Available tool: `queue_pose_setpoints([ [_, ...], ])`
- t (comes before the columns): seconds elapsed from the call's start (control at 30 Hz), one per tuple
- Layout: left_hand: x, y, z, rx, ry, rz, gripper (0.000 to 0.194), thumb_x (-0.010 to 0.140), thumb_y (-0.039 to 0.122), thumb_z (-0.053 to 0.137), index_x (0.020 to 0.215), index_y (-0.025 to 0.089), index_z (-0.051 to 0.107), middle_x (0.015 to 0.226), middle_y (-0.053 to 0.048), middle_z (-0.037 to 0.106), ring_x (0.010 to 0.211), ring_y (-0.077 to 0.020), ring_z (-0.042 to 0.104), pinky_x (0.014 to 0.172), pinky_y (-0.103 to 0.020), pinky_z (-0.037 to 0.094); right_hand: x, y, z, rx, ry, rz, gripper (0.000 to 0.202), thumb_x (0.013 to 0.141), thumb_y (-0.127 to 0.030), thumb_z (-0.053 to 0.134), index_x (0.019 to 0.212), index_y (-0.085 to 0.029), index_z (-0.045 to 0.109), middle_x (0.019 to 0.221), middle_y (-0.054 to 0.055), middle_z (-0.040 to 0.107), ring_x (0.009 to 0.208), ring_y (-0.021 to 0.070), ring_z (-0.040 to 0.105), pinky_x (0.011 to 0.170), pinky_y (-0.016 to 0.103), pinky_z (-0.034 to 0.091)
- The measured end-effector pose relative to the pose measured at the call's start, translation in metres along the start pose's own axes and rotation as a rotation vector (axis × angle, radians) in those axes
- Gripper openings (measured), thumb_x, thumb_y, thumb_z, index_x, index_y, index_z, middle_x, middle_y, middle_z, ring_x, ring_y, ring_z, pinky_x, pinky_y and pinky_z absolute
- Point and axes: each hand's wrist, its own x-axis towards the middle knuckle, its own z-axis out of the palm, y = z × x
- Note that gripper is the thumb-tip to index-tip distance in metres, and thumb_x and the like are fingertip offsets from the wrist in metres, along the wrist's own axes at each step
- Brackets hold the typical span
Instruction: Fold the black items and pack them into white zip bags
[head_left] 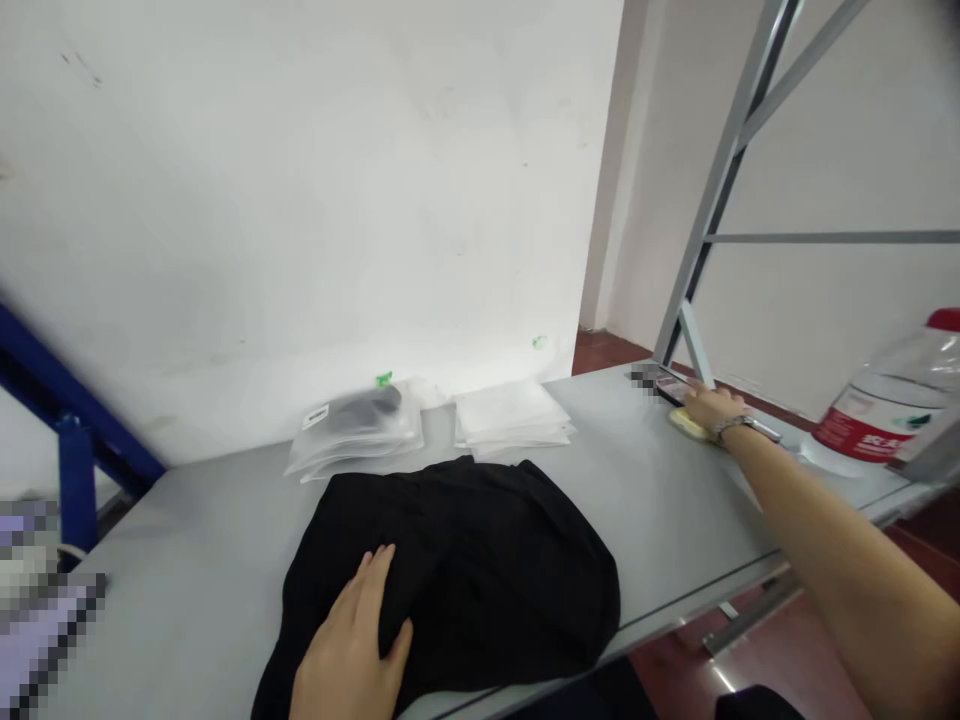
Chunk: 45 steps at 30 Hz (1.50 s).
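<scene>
A black cloth garment (465,570) lies bunched on the grey table in front of me. My left hand (356,640) rests on its left part, fingers stretched out and thumb apart. Far to the right, my right hand (715,408) is stretched out over a few small items, with a metal band on its wrist. Just below that hand is a yellow object (688,425). Beside its fingertips lies a dark, flat, phone-like thing (673,388). The right fingers are too small and partly hidden to show whether they grip anything.
Behind the cloth lie a stack of clear plastic bags with something dark inside (356,420) and a stack of white sheets or bags (511,418). A large red-labelled water bottle (874,415) stands at the right end. A blue frame (75,470) borders the left, a grey frame (709,215) the right.
</scene>
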Motion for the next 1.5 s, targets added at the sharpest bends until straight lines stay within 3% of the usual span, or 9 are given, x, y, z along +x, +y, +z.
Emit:
queue_pose_setpoints([
  [0.13,0.028,-0.001,-0.036,-0.257,-0.081,-0.23,0.041,0.081,0.037,0.051,0.121,0.029,0.053,0.117,-0.001,0.066,0.105,-0.0265,0.063,0.085,-0.037,0.054,-0.015,-0.039,-0.003,0.078,-0.026,-0.021,0.042,0.084,-0.017,0.049,0.125,-0.007,0.05,0.134,0.031,0.038,0.132,0.0412,0.024,0.101,0.063,0.011],
  [0.23,0.063,0.02,-0.064,-0.653,-0.053,-0.33,0.044,0.075,0.044,0.062,0.115,0.026,0.057,0.113,-0.003,0.067,0.106,-0.027,0.062,0.088,-0.035,0.052,-0.053,-0.093,-0.002,0.248,-0.155,-0.15,0.044,0.086,-0.026,0.047,0.127,-0.012,0.049,0.136,0.021,0.044,0.13,0.0312,0.033,0.107,0.051,0.021],
  [0.37,0.11,0.072,-0.055,-1.224,-0.273,-0.272,0.047,0.077,0.042,0.064,0.119,0.024,0.055,0.116,-0.004,0.065,0.103,-0.0237,0.063,0.089,-0.034,0.051,-0.141,-0.166,-0.008,0.85,-0.793,-0.278,0.053,0.09,-0.055,0.03,0.129,-0.025,0.048,0.127,0.009,0.057,0.113,0.022,0.055,0.091,0.04,0.046],
  [0.47,0.136,0.1,-0.017,-1.151,-0.378,-0.107,0.045,0.082,0.048,0.057,0.118,0.02,0.055,0.109,-0.006,0.068,0.096,-0.0213,0.065,0.083,-0.032,0.052,-0.19,-0.196,-0.019,1.367,-1.195,-0.063,0.057,0.079,-0.057,0.054,0.126,-0.024,0.051,0.124,0.009,0.059,0.107,0.0235,0.059,0.089,0.039,0.049],
  [0.67,0.185,0.092,0.054,-0.592,-0.389,0.118,0.048,0.093,0.047,0.032,0.086,0.013,0.065,0.09,-0.009,0.068,0.085,-0.0223,0.063,0.077,-0.035,0.051,-0.195,-0.175,-0.031,1.373,-0.801,0.51,0.046,0.071,-0.027,0.072,0.115,-0.02,0.058,0.115,0.006,0.066,0.101,0.0225,0.063,0.085,0.033,0.052],
  [0.97,0.215,0.081,0.105,-0.206,-0.413,0.245,0.026,0.089,0.032,0.054,0.108,0.015,0.058,0.107,-0.006,0.061,0.09,-0.0182,0.061,0.078,-0.038,0.051,-0.193,-0.145,-0.034,1.274,-0.713,0.548,0.05,0.069,-0.026,0.075,0.116,-0.02,0.057,0.113,0.005,0.067,0.101,0.021,0.064,0.083,0.031,0.053],
  [1.2,0.215,0.082,0.089,-0.08,-0.313,0.333,0.019,0.09,0.027,0.052,0.103,0.014,0.059,0.104,-0.007,0.061,0.092,-0.0189,0.06,0.081,-0.04,0.049,-0.199,-0.162,-0.029,1.361,-0.766,0.503,0.042,0.067,-0.022,0.075,0.107,-0.018,0.061,0.109,0.005,0.069,0.096,0.0205,0.065,0.084,0.031,0.051],
  [1.4,0.179,0.093,0.038,-0.142,-0.212,0.486,0.023,0.085,0.005,0.04,0.097,0.016,0.057,0.103,-0.01,0.059,0.099,-0.0242,0.055,0.087,-0.04,0.044,-0.205,-0.194,-0.039,1.553,-0.711,0.345,0.039,0.074,-0.027,0.07,0.11,-0.021,0.059,0.108,0.003,0.068,0.097,0.0206,0.064,0.087,0.033,0.05],
  [1.5,0.156,0.093,0.01,-0.287,-0.194,0.473,0.03,0.085,0.009,0.04,0.112,0.019,0.05,0.105,-0.008,0.06,0.097,-0.0212,0.058,0.083,-0.035,0.047,-0.212,-0.208,-0.04,1.538,-0.741,0.371,0.03,0.076,-0.034,0.067,0.103,-0.023,0.06,0.099,0.003,0.069,0.084,0.0214,0.066,0.064,0.03,0.054],
])
